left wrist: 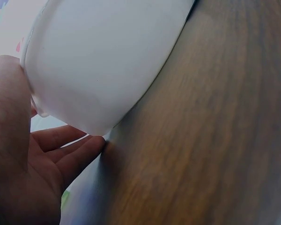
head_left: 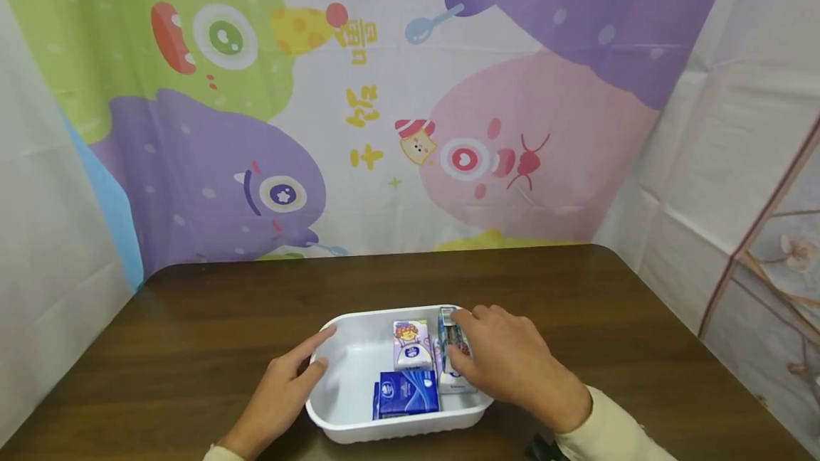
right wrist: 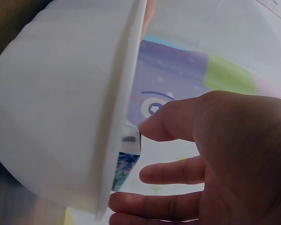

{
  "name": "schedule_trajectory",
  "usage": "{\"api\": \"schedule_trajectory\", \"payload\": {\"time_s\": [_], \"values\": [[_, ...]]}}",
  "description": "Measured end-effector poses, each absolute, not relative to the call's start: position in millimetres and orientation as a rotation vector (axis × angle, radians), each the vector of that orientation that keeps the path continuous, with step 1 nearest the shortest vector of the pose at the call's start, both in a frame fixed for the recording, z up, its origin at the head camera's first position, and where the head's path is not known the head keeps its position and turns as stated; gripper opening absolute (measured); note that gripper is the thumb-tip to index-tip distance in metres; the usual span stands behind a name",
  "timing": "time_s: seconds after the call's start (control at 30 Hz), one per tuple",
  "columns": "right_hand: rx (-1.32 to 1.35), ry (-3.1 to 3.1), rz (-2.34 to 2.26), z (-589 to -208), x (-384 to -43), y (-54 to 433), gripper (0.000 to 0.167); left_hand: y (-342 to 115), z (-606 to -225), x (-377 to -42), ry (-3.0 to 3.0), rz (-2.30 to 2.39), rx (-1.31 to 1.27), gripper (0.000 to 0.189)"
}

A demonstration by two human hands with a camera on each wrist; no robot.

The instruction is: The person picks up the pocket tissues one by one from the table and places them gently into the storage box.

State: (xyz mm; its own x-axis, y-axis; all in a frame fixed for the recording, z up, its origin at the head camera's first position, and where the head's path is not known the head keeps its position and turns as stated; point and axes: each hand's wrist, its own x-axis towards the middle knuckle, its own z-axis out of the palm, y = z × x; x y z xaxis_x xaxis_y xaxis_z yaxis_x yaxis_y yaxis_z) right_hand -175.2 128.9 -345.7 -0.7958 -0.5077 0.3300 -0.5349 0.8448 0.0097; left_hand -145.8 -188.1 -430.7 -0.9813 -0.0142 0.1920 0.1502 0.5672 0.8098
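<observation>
A white plastic tray (head_left: 349, 422) stands on the brown table with several small tissue packs in its right half. My left hand (head_left: 274, 395) holds the tray's left end, thumb over the rim and fingers along the outside wall; in the left wrist view the fingertips touch near its base. At the right end, my right hand (head_left: 506, 354) pinches a blue patterned pack (head_left: 450, 333), whose corner rises above the rim in the right wrist view. White-and-purple packs (head_left: 410, 341) lie beside and partly under it. A dark blue pack (head_left: 408, 391) lies nearest me, overlapping another blue one.
The brown wooden table (head_left: 192, 347) extends around the tray on all sides. Behind it hangs a cloth with cartoon monsters (head_left: 378, 91), and pale fabric (head_left: 692, 183) hangs at the right. A dark object (head_left: 541, 449) shows beside the right sleeve.
</observation>
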Motion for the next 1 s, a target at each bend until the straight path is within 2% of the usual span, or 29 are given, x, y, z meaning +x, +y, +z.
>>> {"api": "schedule_trajectory", "payload": {"time_s": [0.23, 1.0], "values": [[0.798, -2.725, 0.084, -345.8, -174.4, 129.0, 0.042, -185.3, -427.2, -148.3, -2.627, -1.384, -0.122, 0.041], [0.922, -2.624, 0.173, -357.4, -179.3, 125.8, 0.026, -187.5, -428.2, -146.2, -2.643, -1.377, -0.098, 0.041]]}}
